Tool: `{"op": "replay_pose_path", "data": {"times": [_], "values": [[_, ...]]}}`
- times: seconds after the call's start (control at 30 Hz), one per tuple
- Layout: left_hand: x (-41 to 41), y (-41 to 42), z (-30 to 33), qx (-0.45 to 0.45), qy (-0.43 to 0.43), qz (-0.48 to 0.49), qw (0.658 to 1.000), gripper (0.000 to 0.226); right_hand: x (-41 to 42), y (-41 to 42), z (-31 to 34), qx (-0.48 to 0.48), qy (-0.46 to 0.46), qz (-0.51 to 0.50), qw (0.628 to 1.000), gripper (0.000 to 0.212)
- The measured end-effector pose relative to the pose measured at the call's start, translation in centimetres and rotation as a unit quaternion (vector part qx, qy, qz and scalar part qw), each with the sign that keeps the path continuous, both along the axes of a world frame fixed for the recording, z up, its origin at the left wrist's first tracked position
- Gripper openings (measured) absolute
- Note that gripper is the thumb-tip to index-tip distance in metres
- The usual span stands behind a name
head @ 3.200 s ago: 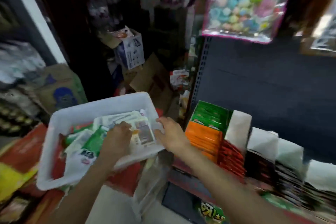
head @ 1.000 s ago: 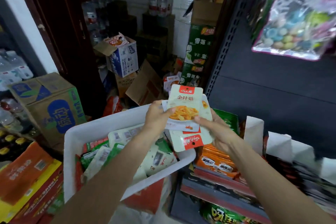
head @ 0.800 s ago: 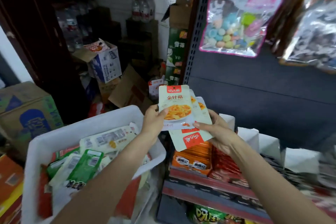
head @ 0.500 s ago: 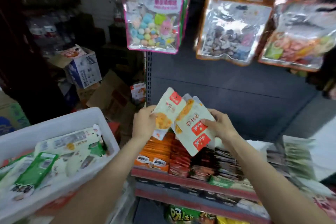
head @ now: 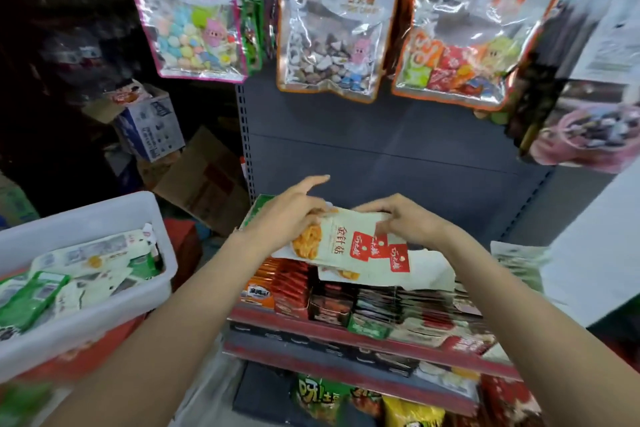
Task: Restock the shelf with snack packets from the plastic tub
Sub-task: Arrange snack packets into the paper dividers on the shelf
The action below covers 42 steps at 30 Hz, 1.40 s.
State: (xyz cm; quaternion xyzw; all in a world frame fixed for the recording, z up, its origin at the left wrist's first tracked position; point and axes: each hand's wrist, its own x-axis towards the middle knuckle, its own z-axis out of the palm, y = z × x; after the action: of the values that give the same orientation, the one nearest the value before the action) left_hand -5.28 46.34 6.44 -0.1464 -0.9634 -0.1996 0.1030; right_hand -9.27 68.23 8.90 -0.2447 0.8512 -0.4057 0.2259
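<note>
You hold a fanned stack of cream snack packets [head: 349,246] flat, just above the packed rows on the shelf [head: 346,329]. Your left hand [head: 287,218] grips the stack's left end, forefinger pointing out; your right hand [head: 401,222] pinches the top edge. How many packets is hard to tell. The plastic tub [head: 86,218] sits to your left.

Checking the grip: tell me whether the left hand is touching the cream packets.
Touching. The head view shows the left hand lying on the left end of the cream packets, overlapping them with no gap.
</note>
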Motion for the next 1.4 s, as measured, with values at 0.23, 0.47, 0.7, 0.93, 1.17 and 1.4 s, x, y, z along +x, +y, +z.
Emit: {"op": "replay_pose_path", "data": {"times": [0.23, 0.47, 0.7, 0.93, 1.17, 1.4], "values": [[-1.1, 1.3, 0.0, 0.037, -0.085, 0.040, 0.995, 0.016, -0.1, 0.9, -0.6, -0.091, 0.087, -0.111, 0.986, 0.022], [-1.7, 1.7, -1.3, 0.227, -0.097, 0.127, 0.961, 0.016, 0.2, 2.5, -5.6, -0.189, -0.055, -0.369, 0.908, 0.072], [-2.5, 5.8, -5.9, 0.320, -0.168, 0.133, 0.923, 0.013, 1.2, 1.4, -8.3, -0.290, -0.090, -0.283, 0.910, 0.045], [-2.6, 5.9, -5.9, 0.345, -0.150, 0.144, 0.915, 0.007, 0.6, 2.0, -9.5, -0.135, -0.045, -0.235, 0.962, 0.065], [-2.8, 5.3, -5.8, 0.372, -0.133, 0.150, 0.906, 0.010, -0.1, 2.4, -10.5, -0.024, 0.043, -0.231, 0.972, 0.019], [-3.5, 3.3, -5.3, 0.213, -0.111, 0.159, 0.958, 0.017, -0.6, 4.1, -5.9, -0.218, 0.063, -0.277, 0.934, 0.020]]}}
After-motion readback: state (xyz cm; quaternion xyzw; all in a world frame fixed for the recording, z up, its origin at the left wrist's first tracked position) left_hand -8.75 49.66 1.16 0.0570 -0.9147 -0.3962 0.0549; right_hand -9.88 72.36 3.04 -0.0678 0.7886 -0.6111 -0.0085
